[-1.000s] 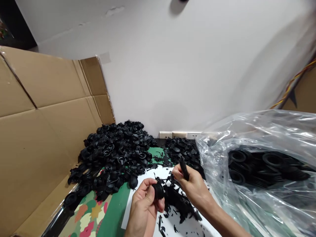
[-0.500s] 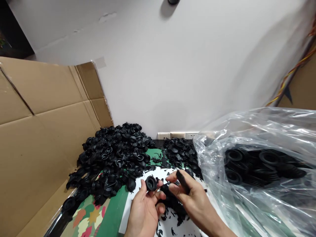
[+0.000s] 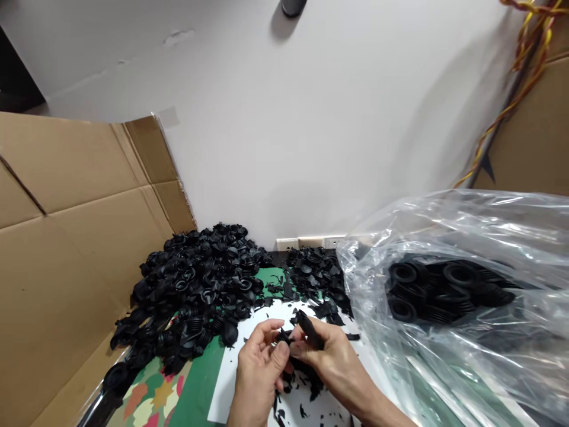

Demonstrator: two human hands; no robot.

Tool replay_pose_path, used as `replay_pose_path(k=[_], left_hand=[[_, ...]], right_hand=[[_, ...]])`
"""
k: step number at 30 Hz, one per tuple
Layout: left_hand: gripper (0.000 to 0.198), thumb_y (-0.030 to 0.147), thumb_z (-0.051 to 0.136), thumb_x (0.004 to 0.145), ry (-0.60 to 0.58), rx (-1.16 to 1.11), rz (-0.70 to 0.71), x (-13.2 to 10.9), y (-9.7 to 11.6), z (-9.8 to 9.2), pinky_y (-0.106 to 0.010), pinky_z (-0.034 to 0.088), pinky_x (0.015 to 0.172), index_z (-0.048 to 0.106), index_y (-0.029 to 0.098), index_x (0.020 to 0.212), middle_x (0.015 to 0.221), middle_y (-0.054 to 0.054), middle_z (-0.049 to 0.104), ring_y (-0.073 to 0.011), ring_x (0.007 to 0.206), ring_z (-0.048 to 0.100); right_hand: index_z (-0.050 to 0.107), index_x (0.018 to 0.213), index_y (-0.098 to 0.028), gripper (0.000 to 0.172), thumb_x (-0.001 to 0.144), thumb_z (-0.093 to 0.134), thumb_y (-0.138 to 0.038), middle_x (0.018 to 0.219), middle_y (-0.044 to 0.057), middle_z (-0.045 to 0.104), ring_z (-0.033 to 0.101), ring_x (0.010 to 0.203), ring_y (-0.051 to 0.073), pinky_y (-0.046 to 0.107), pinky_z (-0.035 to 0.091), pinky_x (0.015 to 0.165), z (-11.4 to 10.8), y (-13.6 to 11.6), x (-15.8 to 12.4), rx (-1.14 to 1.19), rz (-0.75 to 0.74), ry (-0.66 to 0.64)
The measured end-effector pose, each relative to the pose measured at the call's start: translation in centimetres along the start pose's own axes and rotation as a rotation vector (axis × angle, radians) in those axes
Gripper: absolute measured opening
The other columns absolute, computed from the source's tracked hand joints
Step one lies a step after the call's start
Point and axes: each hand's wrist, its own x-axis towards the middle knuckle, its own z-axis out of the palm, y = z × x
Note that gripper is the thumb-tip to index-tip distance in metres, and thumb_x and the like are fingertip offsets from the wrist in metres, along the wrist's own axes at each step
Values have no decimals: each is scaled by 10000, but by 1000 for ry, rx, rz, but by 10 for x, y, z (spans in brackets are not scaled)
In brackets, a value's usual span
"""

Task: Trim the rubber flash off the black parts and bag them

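Over a white sheet (image 3: 222, 382) strewn with black scraps, my two hands meet. My left hand (image 3: 264, 367) is closed on a black rubber part (image 3: 283, 337), mostly hidden by the fingers. My right hand (image 3: 329, 359) pinches at the same part's right side and also has a dark strip-like piece (image 3: 310, 330) between thumb and forefinger; what that piece is cannot be made out. Left of the hands lies a big heap of ribbed black rubber parts (image 3: 200, 279). Behind them is a smaller pile of black scraps (image 3: 315, 270).
A clear plastic bag (image 3: 444, 222) with ribbed black parts (image 3: 457, 276) inside stands on the right. Cardboard (image 3: 89, 237) rises along the left. Wall sockets (image 3: 311, 242) sit low on the wall behind. The green surface (image 3: 200, 379) shows beside the sheet.
My left hand has turned and closed over the black part, whose round opening is now hidden. My right hand has moved in until its fingertips meet the part. The camera view has shifted slightly.
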Motion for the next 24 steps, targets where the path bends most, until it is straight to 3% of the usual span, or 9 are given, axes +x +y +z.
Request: replay_pose_path(k=[3, 6, 12, 14, 19, 24], left_hand=[[409, 408, 790, 603, -94, -42, -60, -1, 6, -4, -171, 360, 392, 685, 146, 899, 660, -7, 596, -92, 494, 504], [345, 341, 789, 629, -93, -146, -133, -1, 8, -7, -179, 390, 407, 681, 141, 889, 565, 16, 566, -98, 475, 513], [75, 123, 607, 808, 72, -334, -269, 2, 5, -7, -187, 418, 374, 640, 99, 870, 566, -26, 614, -108, 432, 547], [125, 64, 501, 862, 144, -387, -305, 4, 8, -7, -182, 420, 375, 624, 87, 863, 617, -45, 635, -95, 424, 553], [195, 39, 400, 908, 316, -370, -169, 9, 20, -19, -175, 450, 422, 585, 100, 914, 571, -27, 615, -96, 452, 579], [208, 135, 402, 928, 157, -418, -210, 3, 18, -26, -187, 436, 405, 555, 127, 1069, 655, -58, 654, -114, 465, 591]], right_hand=[[546, 601, -180, 157, 616, 688, -245, 506, -23, 588, 560, 510, 163, 275, 420, 536, 3, -1, -2, 168, 70, -65], [531, 560, -177, 203, 631, 697, -270, 481, -41, 543, 504, 484, 131, 252, 371, 515, 3, 1, -3, 170, 43, -24], [535, 569, -177, 146, 664, 624, -242, 555, -38, 502, 448, 561, 135, 256, 336, 554, 4, 4, -4, -32, 4, 16], [518, 569, -184, 152, 689, 591, -243, 595, -29, 497, 456, 591, 145, 261, 345, 569, 7, 1, -7, -102, -49, 6], [455, 553, -203, 258, 749, 552, -340, 593, -36, 431, 408, 564, 139, 262, 322, 533, 6, -2, -11, -220, -121, 75], [528, 605, -199, 227, 736, 518, -385, 587, -6, 520, 478, 594, 186, 299, 360, 568, -7, 7, 1, -398, 23, 145]])
